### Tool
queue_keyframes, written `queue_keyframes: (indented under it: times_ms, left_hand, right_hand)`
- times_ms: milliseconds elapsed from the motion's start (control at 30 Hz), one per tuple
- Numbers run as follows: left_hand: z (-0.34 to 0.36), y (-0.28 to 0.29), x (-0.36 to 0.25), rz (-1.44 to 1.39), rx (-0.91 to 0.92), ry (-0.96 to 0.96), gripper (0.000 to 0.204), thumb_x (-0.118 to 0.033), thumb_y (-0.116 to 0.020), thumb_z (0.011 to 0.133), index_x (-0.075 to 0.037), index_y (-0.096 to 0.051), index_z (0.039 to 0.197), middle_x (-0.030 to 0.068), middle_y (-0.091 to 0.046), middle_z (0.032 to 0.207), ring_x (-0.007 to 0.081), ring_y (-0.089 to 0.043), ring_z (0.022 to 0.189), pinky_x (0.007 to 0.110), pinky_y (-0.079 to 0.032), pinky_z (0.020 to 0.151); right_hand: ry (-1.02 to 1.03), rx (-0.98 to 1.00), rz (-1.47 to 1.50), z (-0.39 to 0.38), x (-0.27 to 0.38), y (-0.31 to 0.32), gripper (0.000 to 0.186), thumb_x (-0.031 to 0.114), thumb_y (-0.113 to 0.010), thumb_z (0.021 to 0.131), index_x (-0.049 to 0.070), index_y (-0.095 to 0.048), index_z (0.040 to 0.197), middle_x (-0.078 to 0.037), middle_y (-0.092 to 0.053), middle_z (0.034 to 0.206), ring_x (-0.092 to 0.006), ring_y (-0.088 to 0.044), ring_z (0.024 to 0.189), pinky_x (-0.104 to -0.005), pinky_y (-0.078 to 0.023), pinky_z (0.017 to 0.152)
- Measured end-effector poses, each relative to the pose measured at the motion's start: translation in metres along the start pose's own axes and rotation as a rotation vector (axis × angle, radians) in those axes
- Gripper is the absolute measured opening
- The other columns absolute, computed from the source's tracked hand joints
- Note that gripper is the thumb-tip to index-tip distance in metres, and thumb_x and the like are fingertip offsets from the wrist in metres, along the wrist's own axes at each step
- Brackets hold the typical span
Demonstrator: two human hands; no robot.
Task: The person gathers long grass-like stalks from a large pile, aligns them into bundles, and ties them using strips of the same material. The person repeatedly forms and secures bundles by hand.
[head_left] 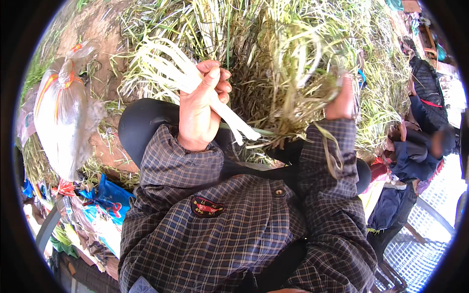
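My left hand (198,110) is closed round a small bundle of pale stalks (225,117), their white ends pointing down to the right. Yellowish-green leaves (159,61) fan out from the bundle on its far left side. Over on the right, my right hand (342,100) is smeared by motion among loose strands. Its fingers do not show clearly, and whether it grips any strands cannot be made out. In front of both hands lies a big heap of long, thin green and straw-coloured leaves (259,53).
A tied, translucent sack (63,115) with orange strips stands at the left. Blue plastic packaging (111,198) lies nearer me. At the right is another person in dark clothing (415,151), beside a white mesh surface (422,246). Bare brown ground (97,36) shows at far left.
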State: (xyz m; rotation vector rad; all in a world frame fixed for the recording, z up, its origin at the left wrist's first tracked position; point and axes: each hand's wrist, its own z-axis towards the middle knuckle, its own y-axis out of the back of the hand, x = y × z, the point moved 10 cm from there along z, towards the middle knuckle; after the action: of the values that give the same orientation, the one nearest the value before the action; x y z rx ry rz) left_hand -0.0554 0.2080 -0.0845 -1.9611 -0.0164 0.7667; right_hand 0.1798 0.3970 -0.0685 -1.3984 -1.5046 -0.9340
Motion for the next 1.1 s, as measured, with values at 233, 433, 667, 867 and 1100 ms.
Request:
queue_keyframes:
  times_ms: [233,433,667,867,1100]
  left_hand:
    - [-0.004,-0.009,0.005,0.126,0.119,0.036,0.016,-0.009,-0.055,0.08,-0.005,-0.052,0.095,0.007,-0.057,0.078,0.01,-0.053,0.061,0.019,-0.041,0.051]
    - [-0.006,-0.018,0.035,0.37,0.202,0.162,0.014,-0.002,-0.054,0.078,-0.006,-0.052,0.092,0.0097,-0.058,0.09,0.0121,-0.056,0.074,0.017,-0.042,0.054]
    - [-0.003,-0.023,0.054,0.498,0.294,0.171,0.014,-0.003,-0.06,0.075,-0.007,-0.051,0.086,0.0066,-0.056,0.094,0.0076,-0.053,0.075,0.019,-0.042,0.059]
    - [0.007,-0.021,0.05,0.499,0.24,0.008,0.013,0.005,-0.057,0.074,-0.001,-0.052,0.084,0.0026,-0.054,0.078,0.0067,-0.05,0.068,0.018,-0.041,0.057]
    - [0.007,-0.02,0.038,0.405,0.201,-0.143,0.017,0.008,-0.057,0.073,-0.003,-0.049,0.083,0.0038,-0.051,0.079,0.012,-0.053,0.075,0.022,-0.045,0.065]
  right_hand:
    - [0.581,0.073,0.111,-0.036,0.057,0.009,0.015,0.012,-0.047,0.083,0.005,-0.051,0.096,-0.012,-0.058,0.093,-0.0216,-0.055,0.085,-0.0355,-0.045,0.077]
    - [0.217,0.342,-0.047,-0.047,-0.02,-0.045,0.008,0.009,-0.054,0.08,0.005,-0.06,0.084,-0.002,-0.059,0.074,-0.01,-0.053,0.064,-0.0236,-0.045,0.063]
    - [0.135,0.523,-0.078,-0.069,-0.056,-0.076,0.005,-0.001,-0.057,0.076,0.0,-0.055,0.081,0.001,-0.056,0.074,-0.0038,-0.048,0.067,-0.0177,-0.04,0.06]
    - [0.097,0.593,-0.025,-0.082,-0.062,-0.098,0.008,-0.001,-0.056,0.078,0.002,-0.054,0.085,0.001,-0.055,0.077,-0.004,-0.049,0.072,-0.0182,-0.041,0.064]
    - [0.103,0.453,0.015,-0.057,-0.081,-0.076,0.009,0.004,-0.051,0.079,0.009,-0.052,0.072,0.0,-0.055,0.066,-0.0073,-0.049,0.057,-0.0222,-0.043,0.055]
